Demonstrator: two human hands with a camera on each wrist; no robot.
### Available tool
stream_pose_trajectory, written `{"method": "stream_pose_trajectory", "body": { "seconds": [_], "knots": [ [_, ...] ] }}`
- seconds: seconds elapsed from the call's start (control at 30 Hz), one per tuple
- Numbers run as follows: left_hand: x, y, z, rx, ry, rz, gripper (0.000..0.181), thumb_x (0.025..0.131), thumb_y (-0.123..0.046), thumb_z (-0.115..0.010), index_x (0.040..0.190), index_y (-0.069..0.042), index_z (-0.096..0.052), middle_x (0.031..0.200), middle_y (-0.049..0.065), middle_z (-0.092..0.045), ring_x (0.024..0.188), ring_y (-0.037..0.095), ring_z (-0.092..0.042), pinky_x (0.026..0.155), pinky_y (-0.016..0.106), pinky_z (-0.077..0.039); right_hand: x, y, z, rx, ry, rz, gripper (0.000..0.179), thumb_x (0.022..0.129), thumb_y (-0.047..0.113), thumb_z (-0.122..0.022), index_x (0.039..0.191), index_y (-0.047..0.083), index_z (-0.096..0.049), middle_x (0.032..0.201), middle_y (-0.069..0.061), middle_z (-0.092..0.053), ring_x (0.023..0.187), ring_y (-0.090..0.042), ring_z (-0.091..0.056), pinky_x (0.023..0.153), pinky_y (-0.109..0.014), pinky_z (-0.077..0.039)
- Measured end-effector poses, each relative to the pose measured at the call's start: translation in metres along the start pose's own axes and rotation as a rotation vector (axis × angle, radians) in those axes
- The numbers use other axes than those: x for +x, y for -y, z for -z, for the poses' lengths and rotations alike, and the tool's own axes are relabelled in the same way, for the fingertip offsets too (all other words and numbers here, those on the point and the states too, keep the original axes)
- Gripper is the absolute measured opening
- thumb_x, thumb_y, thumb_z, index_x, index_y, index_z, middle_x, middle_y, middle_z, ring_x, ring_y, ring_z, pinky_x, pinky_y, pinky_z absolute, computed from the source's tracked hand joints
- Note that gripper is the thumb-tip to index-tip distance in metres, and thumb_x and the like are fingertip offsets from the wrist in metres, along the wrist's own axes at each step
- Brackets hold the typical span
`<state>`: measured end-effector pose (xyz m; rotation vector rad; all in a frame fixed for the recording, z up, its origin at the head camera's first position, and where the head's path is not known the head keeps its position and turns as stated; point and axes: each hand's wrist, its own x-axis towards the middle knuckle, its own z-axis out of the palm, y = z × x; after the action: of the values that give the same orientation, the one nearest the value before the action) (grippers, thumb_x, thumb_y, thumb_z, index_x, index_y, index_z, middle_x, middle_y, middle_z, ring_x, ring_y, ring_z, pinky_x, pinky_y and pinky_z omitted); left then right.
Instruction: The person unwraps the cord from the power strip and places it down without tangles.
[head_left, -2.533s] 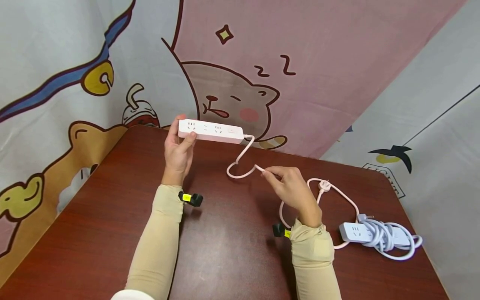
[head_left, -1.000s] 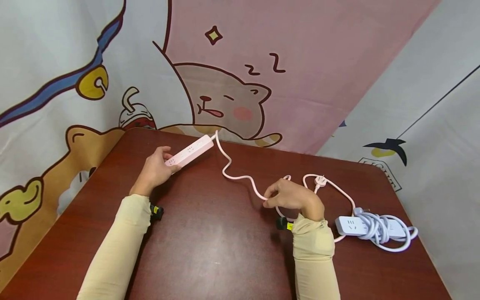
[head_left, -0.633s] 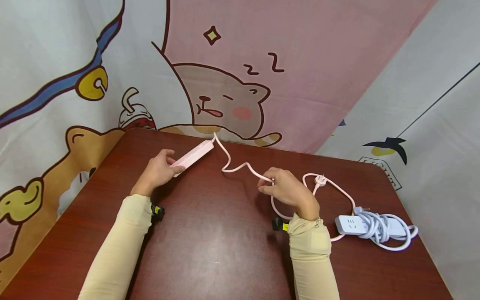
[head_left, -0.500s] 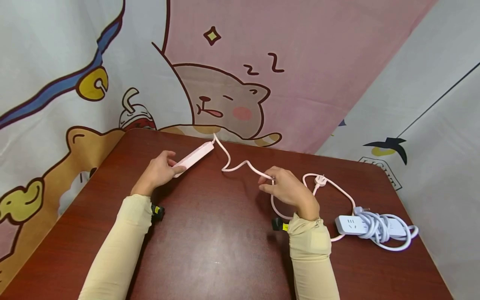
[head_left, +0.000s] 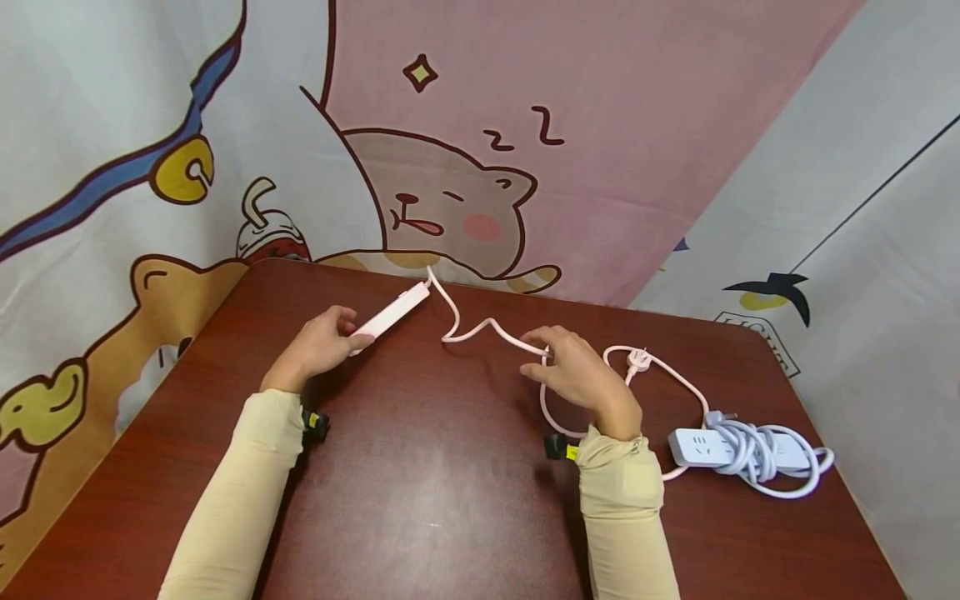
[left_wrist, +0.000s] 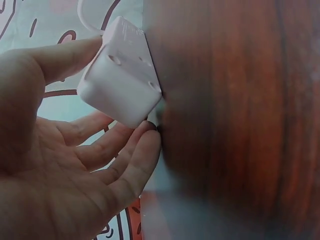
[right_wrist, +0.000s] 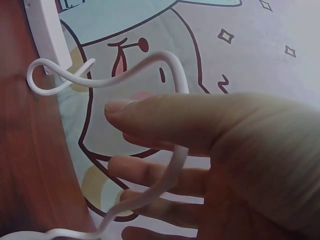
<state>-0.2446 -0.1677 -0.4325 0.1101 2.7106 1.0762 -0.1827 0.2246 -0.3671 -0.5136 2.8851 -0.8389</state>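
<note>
A pale pink power strip (head_left: 392, 318) stands tilted on its edge near the table's back left. My left hand (head_left: 321, 343) holds its near end, thumb on one side and fingertips at the other, as the left wrist view shows. Its pink cord (head_left: 472, 332) leaves the far end, bends in the air and runs to my right hand (head_left: 577, 373). There the cord (right_wrist: 172, 172) passes behind the thumb and in front of the other fingers, loosely held with the thumb and index tips apart. Beyond that hand lies the cord's three-pin plug (head_left: 639, 360).
To the right, a white power strip (head_left: 703, 447) lies with its thick light cord (head_left: 753, 454) wound round it. The pink cord also loops beside it. Everything lies on a dark red-brown table (head_left: 420, 500), with a printed cartoon curtain (head_left: 622, 150) behind.
My left hand has lowered the pink strip from the air to the table and turned it on its side. My right hand dipped, then rose slightly with the cord, its thumb and index finger now further apart.
</note>
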Motion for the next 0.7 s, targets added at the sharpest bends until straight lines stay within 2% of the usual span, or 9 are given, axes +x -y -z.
{"method": "stream_pose_trajectory", "body": {
  "seconds": [0.07,0.13,0.2,0.27,0.4,0.47,0.5,0.6,0.7],
  "knots": [
    [0.0,-0.003,-0.001,0.012,-0.019,-0.009,0.069,0.098,-0.041,-0.066,0.147,0.001,-0.042,0.141,0.026,-0.055,0.128,0.042,-0.051,0.106,0.056,-0.044,-0.002,-0.001,0.002,0.007,-0.005,-0.003,0.046,0.09,0.02,-0.076,0.133,0.007,-0.063,0.109,-0.011,-0.066,0.095,-0.027,-0.061,0.084,-0.037,-0.047],
    [-0.002,-0.008,-0.002,0.02,-0.07,-0.022,0.069,0.098,-0.041,-0.066,0.148,0.0,-0.042,0.145,0.026,-0.05,0.133,0.045,-0.042,0.109,0.059,-0.04,-0.005,-0.002,0.004,0.014,-0.012,-0.005,0.047,0.092,0.02,-0.074,0.134,0.007,-0.062,0.116,-0.013,-0.065,0.101,-0.03,-0.061,0.089,-0.04,-0.048],
    [-0.004,-0.017,-0.003,0.004,-0.165,-0.047,0.066,0.098,-0.039,-0.066,0.147,0.0,-0.043,0.147,0.026,-0.047,0.135,0.045,-0.034,0.109,0.06,-0.037,-0.009,-0.002,0.009,0.028,-0.027,-0.009,0.046,0.093,0.019,-0.072,0.136,0.006,-0.06,0.124,-0.016,-0.064,0.11,-0.033,-0.061,0.096,-0.046,-0.048],
    [-0.006,-0.032,-0.005,-0.056,-0.298,-0.095,0.061,0.098,-0.035,-0.066,0.144,0.0,-0.047,0.144,0.026,-0.048,0.132,0.044,-0.032,0.107,0.058,-0.036,-0.016,-0.003,0.015,0.04,-0.053,-0.021,0.046,0.095,0.019,-0.07,0.137,0.005,-0.059,0.132,-0.017,-0.061,0.119,-0.035,-0.058,0.104,-0.051,-0.046],
    [-0.012,-0.078,-0.016,-0.259,-0.613,-0.285,0.043,0.095,-0.023,-0.069,0.13,0.0,-0.056,0.123,0.02,-0.058,0.121,0.037,-0.042,0.101,0.047,-0.036,-0.036,-0.011,0.033,0.028,-0.122,-0.053,0.046,0.098,0.02,-0.067,0.14,0.004,-0.056,0.139,-0.019,-0.058,0.124,-0.036,-0.056,0.106,-0.055,-0.045],
    [-0.018,-0.105,-0.024,-0.357,-0.726,-0.407,0.035,0.094,-0.017,-0.069,0.122,0.0,-0.059,0.114,0.018,-0.059,0.114,0.035,-0.047,0.097,0.04,-0.038,-0.048,-0.018,0.043,-0.007,-0.16,-0.06,0.045,0.099,0.019,-0.065,0.14,0.003,-0.056,0.138,-0.02,-0.058,0.123,-0.037,-0.057,0.104,-0.055,-0.045],
    [-0.021,-0.118,-0.029,-0.394,-0.759,-0.472,0.032,0.093,-0.015,-0.068,0.119,0.001,-0.06,0.11,0.018,-0.06,0.11,0.034,-0.05,0.094,0.038,-0.04,-0.055,-0.022,0.049,-0.024,-0.179,-0.061,0.044,0.1,0.019,-0.065,0.14,0.002,-0.056,0.137,-0.021,-0.059,0.119,-0.037,-0.058,0.102,-0.055,-0.046],
    [-0.03,-0.155,-0.045,-0.469,-0.756,-0.654,0.026,0.093,-0.012,-0.066,0.113,0.003,-0.059,0.101,0.017,-0.058,0.097,0.031,-0.055,0.083,0.03,-0.045,-0.077,-0.034,0.068,-0.071,-0.223,-0.092,0.043,0.101,0.02,-0.063,0.139,0.001,-0.056,0.137,-0.024,-0.058,0.125,-0.04,-0.055,0.104,-0.059,-0.043],
    [-0.038,-0.189,-0.067,-0.479,-0.67,-0.793,0.021,0.093,-0.01,-0.065,0.109,0.003,-0.06,0.096,0.015,-0.057,0.087,0.026,-0.056,0.074,0.027,-0.047,-0.101,-0.049,0.088,-0.11,-0.244,-0.152,0.044,0.103,0.023,-0.06,0.14,0.001,-0.054,0.139,-0.026,-0.055,0.128,-0.045,-0.051,0.103,-0.064,-0.04]
  ]
}}
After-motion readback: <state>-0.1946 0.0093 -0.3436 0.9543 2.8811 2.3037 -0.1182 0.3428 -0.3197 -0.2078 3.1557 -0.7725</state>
